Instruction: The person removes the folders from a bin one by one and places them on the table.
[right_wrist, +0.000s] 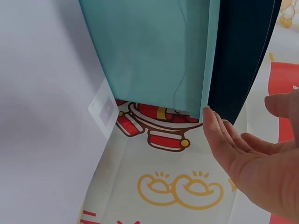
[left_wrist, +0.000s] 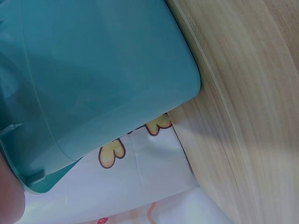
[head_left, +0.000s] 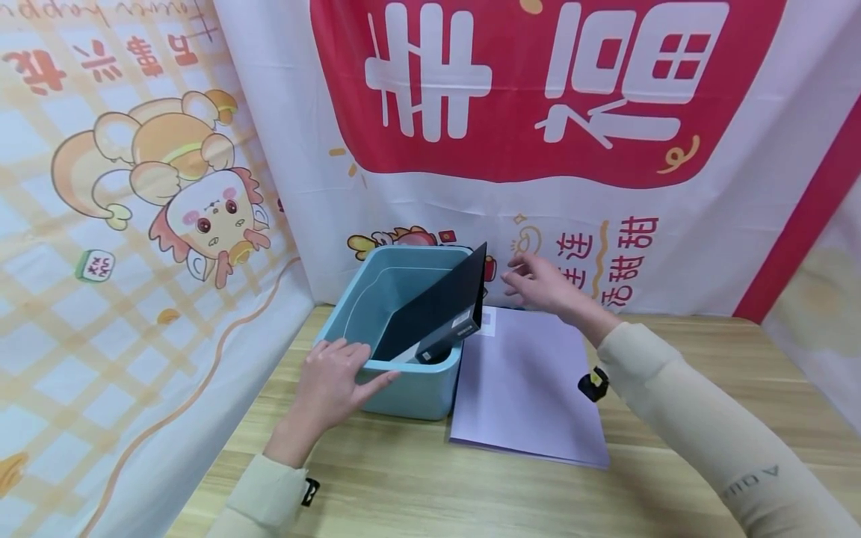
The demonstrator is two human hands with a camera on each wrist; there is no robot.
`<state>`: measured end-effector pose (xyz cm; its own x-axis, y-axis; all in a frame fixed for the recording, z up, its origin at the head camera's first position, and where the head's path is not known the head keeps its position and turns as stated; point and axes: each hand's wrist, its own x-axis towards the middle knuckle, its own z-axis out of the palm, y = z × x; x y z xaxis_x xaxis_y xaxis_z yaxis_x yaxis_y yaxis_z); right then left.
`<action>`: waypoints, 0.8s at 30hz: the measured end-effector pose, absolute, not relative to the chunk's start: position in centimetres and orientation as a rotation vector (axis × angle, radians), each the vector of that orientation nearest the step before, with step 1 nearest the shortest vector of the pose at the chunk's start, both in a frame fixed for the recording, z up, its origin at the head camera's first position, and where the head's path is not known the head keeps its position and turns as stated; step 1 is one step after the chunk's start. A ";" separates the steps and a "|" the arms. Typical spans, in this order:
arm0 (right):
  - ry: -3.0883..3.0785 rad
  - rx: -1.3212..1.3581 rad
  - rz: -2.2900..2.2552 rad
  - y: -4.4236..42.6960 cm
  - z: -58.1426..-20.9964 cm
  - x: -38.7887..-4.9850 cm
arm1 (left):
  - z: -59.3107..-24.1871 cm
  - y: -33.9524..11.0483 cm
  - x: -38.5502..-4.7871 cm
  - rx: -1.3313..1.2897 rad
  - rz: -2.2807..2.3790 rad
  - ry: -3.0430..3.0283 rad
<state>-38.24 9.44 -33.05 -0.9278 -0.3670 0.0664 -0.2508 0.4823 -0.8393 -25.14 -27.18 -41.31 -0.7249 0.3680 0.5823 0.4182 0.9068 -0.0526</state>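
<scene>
A light-blue plastic bin [head_left: 412, 392] stands on the table at centre in the head view. My left hand [head_left: 334, 379] holds its near left rim, fingers over the edge and thumb along the outer front. A dark file folder [head_left: 430, 310] leans tilted inside the bin, its labelled spine facing me and its upper right corner above the rim. To the right of that corner my right hand [head_left: 538, 282] hovers, fingers loosely bent, with nothing in it. In the right wrist view the fingers [right_wrist: 219, 140] appear near the dark folder; whether they touch it I cannot tell.
A lilac folder [head_left: 528, 388] with a small label lies flat on the wooden table [head_left: 403, 478], right beside the bin. Printed cloth [head_left: 417, 202] hangs behind the table, and another patterned cloth [head_left: 168, 351] covers the left side.
</scene>
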 end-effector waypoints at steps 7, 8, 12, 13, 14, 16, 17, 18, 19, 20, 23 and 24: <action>2.457 -0.495 -1.550 8.9 -32.7 -38.4 | -41.3 -27.1 -25.0 -0.551 -0.107 -2.452; 2.446 -0.490 -1.556 8.9 -32.6 -38.4 | -41.3 -27.1 -25.0 -0.549 -0.106 -2.452; 2.394 -0.474 -1.593 8.3 -32.5 -38.3 | -41.3 -27.0 -25.0 -0.555 -0.100 -2.443; 2.378 -0.477 -1.600 8.2 -32.5 -38.4 | -41.3 -27.1 -25.0 -0.559 -0.098 -2.440; 2.362 -0.478 -1.610 8.0 -32.6 -38.4 | -41.3 -27.1 -25.0 -0.563 -0.098 -2.437; 2.334 -0.480 -1.626 7.7 -32.6 -38.4 | -41.4 -27.1 -25.0 -0.570 -0.099 -2.432; 2.323 -0.482 -1.631 7.6 -32.6 -38.4 | -41.4 -27.1 -25.0 -0.573 -0.100 -2.431; 2.314 -0.486 -1.634 7.5 -32.6 -38.4 | -41.4 -27.1 -25.0 -0.575 -0.104 -2.431; 2.305 -0.485 -1.639 7.4 -32.6 -38.4 | -41.4 -27.1 -25.0 -0.576 -0.106 -2.431; 2.299 -0.486 -1.640 7.3 -32.5 -38.4 | -41.4 -27.1 -25.0 -0.576 -0.110 -2.432; 2.278 -0.492 -1.640 6.9 -32.4 -38.3 | -41.4 -27.1 -25.0 -0.573 -0.116 -2.437; 2.269 -0.491 -1.643 6.7 -32.4 -38.3 | -41.4 -27.1 -25.0 -0.573 -0.116 -2.439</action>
<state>-38.30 6.74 -32.45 -0.8976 -0.4392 -0.0388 -0.1003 0.2890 -0.9521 -25.03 -27.13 -41.40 -0.7116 0.3735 0.5951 0.4284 0.9020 -0.0538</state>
